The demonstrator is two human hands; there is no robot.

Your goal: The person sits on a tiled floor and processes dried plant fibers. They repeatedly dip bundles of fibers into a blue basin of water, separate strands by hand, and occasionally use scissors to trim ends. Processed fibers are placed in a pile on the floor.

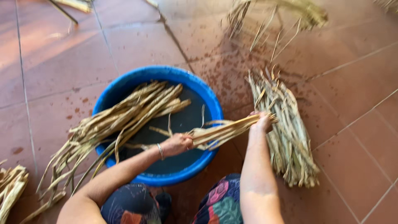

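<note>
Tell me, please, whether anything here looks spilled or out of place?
Yes: dark wet splashes speckle the floor tiles beyond the blue tub, and a long bundle of strips hangs over its left rim.

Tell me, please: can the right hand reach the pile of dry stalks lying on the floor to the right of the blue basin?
Probably yes. The right hand is right beside the pile, nothing between them, but it grips a bundle.

Motion blur is softening the whole view. Left hand is wrapping the strip bundle; fingers not resolvable. Right hand is covering the bundle's end. Bottom edge is cutting off both upper arms and the patterned garment. Top edge is cropping the far pile; left edge is cropping another pile.
</note>
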